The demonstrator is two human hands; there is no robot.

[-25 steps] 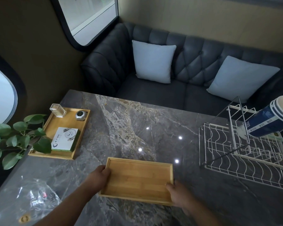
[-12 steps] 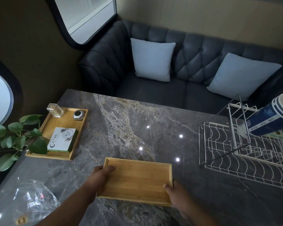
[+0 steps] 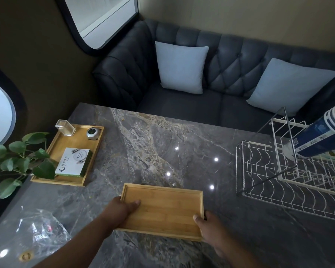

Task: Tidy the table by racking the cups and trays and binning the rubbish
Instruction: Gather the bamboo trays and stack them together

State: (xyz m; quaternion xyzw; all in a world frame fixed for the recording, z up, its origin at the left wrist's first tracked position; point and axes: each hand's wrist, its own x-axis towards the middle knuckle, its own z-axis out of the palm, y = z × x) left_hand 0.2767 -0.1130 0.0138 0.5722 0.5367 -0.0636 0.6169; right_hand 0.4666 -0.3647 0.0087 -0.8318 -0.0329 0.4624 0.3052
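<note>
Grey marble tabletop [image 3: 182,136], dark sofa [image 3: 182,105] behind. Both grips are clamped on the empty tray [image 3: 164,209] near me: left hand [image 3: 122,209] at its left edge, right hand [image 3: 209,227] at the near right corner. I'd lift level, then stand it on edge in the wire rack [image 3: 269,190] at right.

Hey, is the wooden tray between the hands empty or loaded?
Empty. The wooden tray shows only bare wood inside its rim; just the thumbs of the left hand and right hand overlap it.
</note>
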